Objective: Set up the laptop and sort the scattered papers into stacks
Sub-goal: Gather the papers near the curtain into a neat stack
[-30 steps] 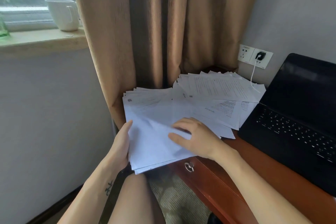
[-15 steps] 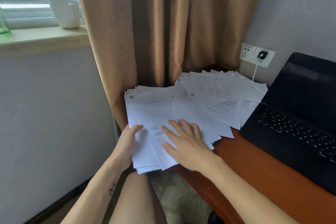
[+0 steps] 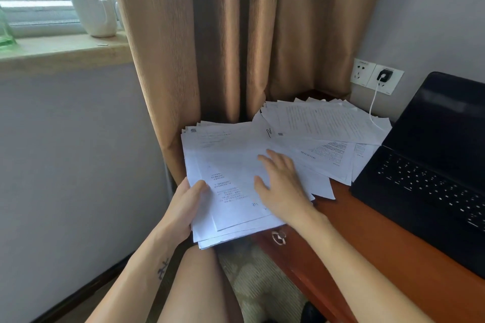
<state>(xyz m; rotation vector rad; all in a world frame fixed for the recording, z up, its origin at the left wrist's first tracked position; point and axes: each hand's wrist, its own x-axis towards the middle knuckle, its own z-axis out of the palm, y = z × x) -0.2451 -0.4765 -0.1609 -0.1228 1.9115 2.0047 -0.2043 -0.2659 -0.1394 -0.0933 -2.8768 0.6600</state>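
Observation:
A loose stack of white printed papers [image 3: 225, 155] overhangs the left end of the reddish wooden desk [image 3: 367, 238]. My left hand [image 3: 183, 204] grips the stack's left edge, thumb on top. My right hand [image 3: 280, 186] lies flat on the top sheet, fingers spread. A second fan of printed papers [image 3: 320, 123] is spread behind, toward the wall. The black laptop [image 3: 433, 173] stands open on the right, its screen dark.
Tan curtains [image 3: 236, 34] hang behind the papers. A white charger cable [image 3: 374, 105] runs from a wall socket [image 3: 384, 77] across the far papers. A white mug [image 3: 94, 12] stands on the windowsill. A drawer pull [image 3: 278, 237] shows below the stack.
My right hand has slid farther up the top sheet and spread flat. A printed sheet now lies on top where a blank one was. My left hand keeps its hold on the edge.

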